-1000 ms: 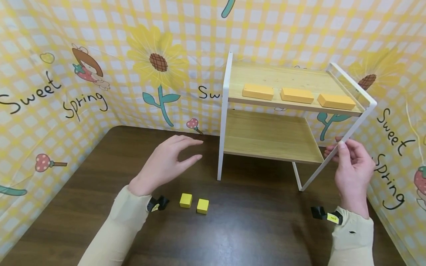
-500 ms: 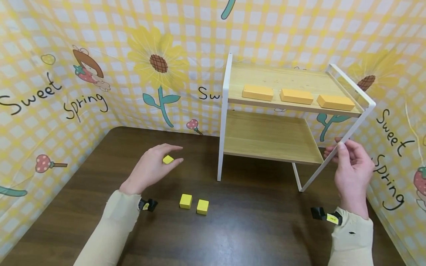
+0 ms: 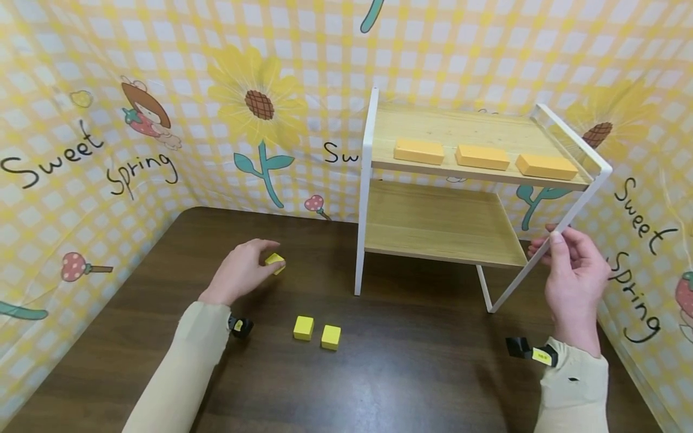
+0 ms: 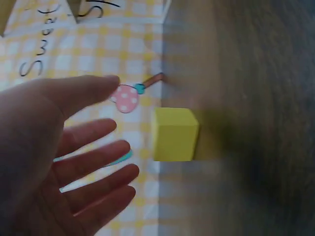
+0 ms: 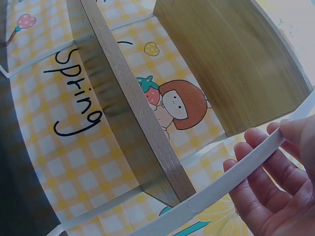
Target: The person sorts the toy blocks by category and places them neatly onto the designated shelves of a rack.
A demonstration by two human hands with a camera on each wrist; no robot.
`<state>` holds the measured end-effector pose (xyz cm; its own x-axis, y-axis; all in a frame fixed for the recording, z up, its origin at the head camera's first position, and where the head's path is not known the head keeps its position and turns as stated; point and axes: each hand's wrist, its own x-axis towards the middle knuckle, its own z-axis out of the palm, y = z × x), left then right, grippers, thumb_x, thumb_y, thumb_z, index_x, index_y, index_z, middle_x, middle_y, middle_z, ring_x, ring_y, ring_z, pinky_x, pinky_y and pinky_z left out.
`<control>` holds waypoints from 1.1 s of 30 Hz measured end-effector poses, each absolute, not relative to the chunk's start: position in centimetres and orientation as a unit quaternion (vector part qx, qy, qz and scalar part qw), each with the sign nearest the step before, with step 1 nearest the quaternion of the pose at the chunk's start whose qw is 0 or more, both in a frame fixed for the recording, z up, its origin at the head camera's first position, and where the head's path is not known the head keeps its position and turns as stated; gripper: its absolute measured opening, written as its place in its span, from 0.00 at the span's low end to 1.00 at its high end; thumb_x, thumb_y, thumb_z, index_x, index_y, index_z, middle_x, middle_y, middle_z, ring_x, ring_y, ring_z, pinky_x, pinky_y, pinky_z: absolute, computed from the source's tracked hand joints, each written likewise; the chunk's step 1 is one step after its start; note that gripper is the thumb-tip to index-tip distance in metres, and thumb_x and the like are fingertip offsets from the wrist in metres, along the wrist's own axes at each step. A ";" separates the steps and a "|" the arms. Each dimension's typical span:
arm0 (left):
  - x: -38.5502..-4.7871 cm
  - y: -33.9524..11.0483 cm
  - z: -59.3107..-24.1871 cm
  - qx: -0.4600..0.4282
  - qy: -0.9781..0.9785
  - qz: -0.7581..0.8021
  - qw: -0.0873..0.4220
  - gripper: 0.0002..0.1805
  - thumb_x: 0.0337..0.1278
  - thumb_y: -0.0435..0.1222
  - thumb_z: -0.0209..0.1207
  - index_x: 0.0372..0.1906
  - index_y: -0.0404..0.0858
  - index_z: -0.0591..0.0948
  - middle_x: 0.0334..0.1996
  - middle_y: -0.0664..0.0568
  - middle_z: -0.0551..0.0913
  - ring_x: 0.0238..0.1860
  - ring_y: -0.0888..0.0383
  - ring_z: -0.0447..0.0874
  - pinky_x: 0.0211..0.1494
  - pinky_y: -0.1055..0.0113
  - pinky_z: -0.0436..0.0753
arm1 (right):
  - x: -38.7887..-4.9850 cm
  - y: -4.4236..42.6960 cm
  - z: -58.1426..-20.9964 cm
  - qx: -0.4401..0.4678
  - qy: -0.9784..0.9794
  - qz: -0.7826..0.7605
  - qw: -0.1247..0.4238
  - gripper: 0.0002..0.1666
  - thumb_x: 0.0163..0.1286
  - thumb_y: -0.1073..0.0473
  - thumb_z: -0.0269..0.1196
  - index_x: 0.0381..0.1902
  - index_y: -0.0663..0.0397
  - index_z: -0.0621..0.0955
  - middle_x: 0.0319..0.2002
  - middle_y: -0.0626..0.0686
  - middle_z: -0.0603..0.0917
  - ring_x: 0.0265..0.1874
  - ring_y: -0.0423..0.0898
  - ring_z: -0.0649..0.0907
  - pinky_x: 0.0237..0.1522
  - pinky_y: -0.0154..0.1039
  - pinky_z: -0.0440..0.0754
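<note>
Thumb and fingers of the left hand (image 3: 242, 269) are spread around a yellow cube (image 3: 277, 262) at the left of the table; in the left wrist view a gap shows between the fingertips and the cube (image 4: 174, 135). The right hand (image 3: 575, 282) pinches the white side frame (image 3: 574, 207) of a two-tier shelf. Its thumb lies on one side of the bar (image 5: 241, 174) and its fingers on the other, in the right wrist view. Two more yellow cubes (image 3: 304, 328) (image 3: 331, 337) sit on the table nearer the front.
Three orange blocks (image 3: 418, 151) lie in a row along the front of the top shelf board (image 3: 460, 126). The lower board (image 3: 438, 222) holds nothing. A patterned cloth (image 3: 178, 60) stands behind and beside the dark table (image 3: 390, 385).
My left hand has moved left and down to the third cube, which it hid at first, and its thumb and fingers have drawn closer together. The right hand stays on the frame.
</note>
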<state>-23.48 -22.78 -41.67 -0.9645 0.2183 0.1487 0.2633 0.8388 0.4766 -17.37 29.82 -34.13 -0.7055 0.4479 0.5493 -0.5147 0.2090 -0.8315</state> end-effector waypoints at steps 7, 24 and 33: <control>-24.7 -22.9 -42.7 -0.093 -0.966 -0.241 0.018 0.31 0.64 0.45 0.67 0.65 0.29 0.78 0.61 0.33 0.78 0.60 0.35 0.76 0.60 0.39 0.75 | -17.3 30.0 -34.2 0.030 -0.664 0.647 0.373 0.14 0.75 0.62 0.63 0.50 0.70 0.84 0.32 0.54 0.88 0.31 0.44 0.87 0.35 0.29 0.83; -25.7 -23.3 -43.3 -0.070 -0.965 -0.254 -0.008 0.27 0.61 0.42 0.70 0.59 0.28 0.82 0.50 0.36 0.85 0.47 0.44 0.83 0.50 0.48 0.82 | -17.3 30.1 -34.1 0.026 -0.669 0.642 0.374 0.13 0.75 0.62 0.63 0.50 0.68 0.84 0.33 0.54 0.88 0.32 0.45 0.87 0.35 0.29 0.83; -25.4 -23.4 -43.6 -0.074 -0.962 -0.263 -0.001 0.25 0.62 0.42 0.70 0.59 0.32 0.82 0.48 0.39 0.86 0.46 0.45 0.84 0.50 0.48 0.82 | -17.4 30.2 -34.3 0.020 -0.664 0.650 0.370 0.13 0.75 0.63 0.63 0.50 0.68 0.84 0.33 0.54 0.88 0.32 0.45 0.87 0.35 0.29 0.83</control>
